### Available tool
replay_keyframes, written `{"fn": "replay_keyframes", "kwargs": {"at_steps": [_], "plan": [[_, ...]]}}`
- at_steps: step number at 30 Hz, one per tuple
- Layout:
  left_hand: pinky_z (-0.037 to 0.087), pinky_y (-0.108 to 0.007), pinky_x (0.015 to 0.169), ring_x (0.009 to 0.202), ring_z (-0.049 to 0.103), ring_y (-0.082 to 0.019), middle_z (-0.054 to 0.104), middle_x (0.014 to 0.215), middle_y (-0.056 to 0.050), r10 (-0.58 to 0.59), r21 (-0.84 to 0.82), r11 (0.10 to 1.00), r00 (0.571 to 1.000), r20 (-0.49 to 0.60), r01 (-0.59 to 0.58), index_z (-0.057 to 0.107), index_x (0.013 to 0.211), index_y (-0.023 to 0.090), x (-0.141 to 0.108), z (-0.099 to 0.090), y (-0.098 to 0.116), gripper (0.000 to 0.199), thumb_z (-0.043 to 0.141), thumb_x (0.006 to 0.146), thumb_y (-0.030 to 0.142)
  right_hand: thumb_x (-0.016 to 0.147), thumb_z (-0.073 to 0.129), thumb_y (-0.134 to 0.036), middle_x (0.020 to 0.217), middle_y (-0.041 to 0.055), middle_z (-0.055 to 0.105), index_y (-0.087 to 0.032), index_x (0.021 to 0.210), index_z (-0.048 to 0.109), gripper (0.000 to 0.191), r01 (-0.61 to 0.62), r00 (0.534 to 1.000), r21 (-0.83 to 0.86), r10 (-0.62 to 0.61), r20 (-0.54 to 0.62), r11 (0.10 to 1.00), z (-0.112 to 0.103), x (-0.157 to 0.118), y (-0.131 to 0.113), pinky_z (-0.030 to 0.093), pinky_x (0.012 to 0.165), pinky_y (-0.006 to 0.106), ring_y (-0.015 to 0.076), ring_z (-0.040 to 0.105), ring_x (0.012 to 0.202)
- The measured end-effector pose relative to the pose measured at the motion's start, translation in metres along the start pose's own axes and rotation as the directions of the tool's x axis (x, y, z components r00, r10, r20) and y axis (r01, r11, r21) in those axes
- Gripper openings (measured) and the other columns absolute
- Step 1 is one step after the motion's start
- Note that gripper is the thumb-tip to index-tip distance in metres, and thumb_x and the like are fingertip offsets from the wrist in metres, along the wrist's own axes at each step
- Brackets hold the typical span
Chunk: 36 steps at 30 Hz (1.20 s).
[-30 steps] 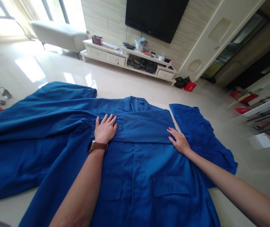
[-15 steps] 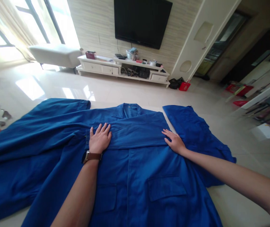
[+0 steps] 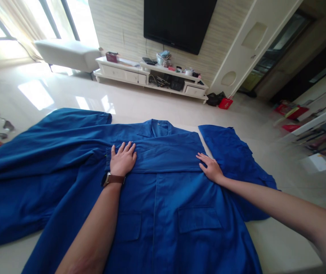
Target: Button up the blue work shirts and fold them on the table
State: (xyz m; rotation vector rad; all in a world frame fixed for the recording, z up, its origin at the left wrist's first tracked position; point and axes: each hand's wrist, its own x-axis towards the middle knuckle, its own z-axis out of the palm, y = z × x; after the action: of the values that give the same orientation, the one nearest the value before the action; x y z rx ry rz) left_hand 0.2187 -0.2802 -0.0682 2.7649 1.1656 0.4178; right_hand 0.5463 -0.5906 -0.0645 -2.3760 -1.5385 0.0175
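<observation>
A blue work jacket [image 3: 168,198] lies front side up before me, its collar pointing away. One sleeve [image 3: 165,154] is folded flat across the chest, with its elastic cuff toward the left. My left hand [image 3: 123,158], with a watch on the wrist, rests palm down near that cuff, fingers spread. At the sleeve's shoulder-side fold, my right hand [image 3: 211,167] lies open on the fabric. To the left the other sleeve and more blue cloth [image 3: 37,171] spread out. Another folded blue garment [image 3: 237,163] sits beside the jacket on the right.
The clothes lie on a pale tabletop [image 3: 283,243]. Beyond it, a white TV cabinet [image 3: 120,74] with small items stands below a wall-mounted television [image 3: 177,23]. A grey bench [image 3: 68,55] is by the window. A red bag [image 3: 225,103] stands on the floor.
The view has shifted slightly, so the clothes sit a little higher in it. Both hands stay at the same places on the folded sleeve.
</observation>
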Motion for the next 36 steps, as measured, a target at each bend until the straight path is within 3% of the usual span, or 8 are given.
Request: {"fn": "replay_keyframes", "kwargs": {"at_steps": [8,17,36], "plan": [[0.007,-0.061,0.125,0.152,0.035,-0.030,0.046,0.160,-0.006,0.001,-0.026,1.000,1.000,-0.030,-0.002,0.051,0.153,0.027,-0.001,0.002,0.001,0.055,0.030,0.103,0.037,0.100,0.047,-0.034,0.154,0.0038,0.053,-0.032,0.144,0.059,0.046,0.012,1.000,-0.015,-0.012,-0.014,1.000,0.002,0.000,0.005,0.041,0.115,0.055,0.0286,0.048,0.144],[0.005,-0.060,0.126,0.153,0.033,-0.029,0.045,0.161,-0.004,-0.012,-0.034,0.999,0.999,-0.036,0.011,0.050,0.153,0.031,-0.001,0.004,0.002,0.054,0.032,0.103,0.036,0.100,0.046,-0.036,0.154,0.0035,0.053,-0.033,0.143,0.059,0.046,0.011,1.000,-0.020,-0.011,-0.013,1.000,0.003,0.000,0.006,0.041,0.114,0.056,0.0291,0.048,0.144],[0.006,-0.063,0.126,0.151,0.035,-0.033,0.046,0.160,-0.008,-0.019,-0.078,0.997,0.998,-0.054,0.015,0.054,0.151,0.023,-0.001,0.004,0.006,0.054,0.034,0.102,0.034,0.100,0.042,-0.040,0.155,0.0039,0.052,-0.031,0.143,0.058,0.046,0.013,1.000,-0.086,-0.013,0.005,0.996,0.003,0.000,0.011,0.043,0.110,0.054,0.0304,0.049,0.143]]}}
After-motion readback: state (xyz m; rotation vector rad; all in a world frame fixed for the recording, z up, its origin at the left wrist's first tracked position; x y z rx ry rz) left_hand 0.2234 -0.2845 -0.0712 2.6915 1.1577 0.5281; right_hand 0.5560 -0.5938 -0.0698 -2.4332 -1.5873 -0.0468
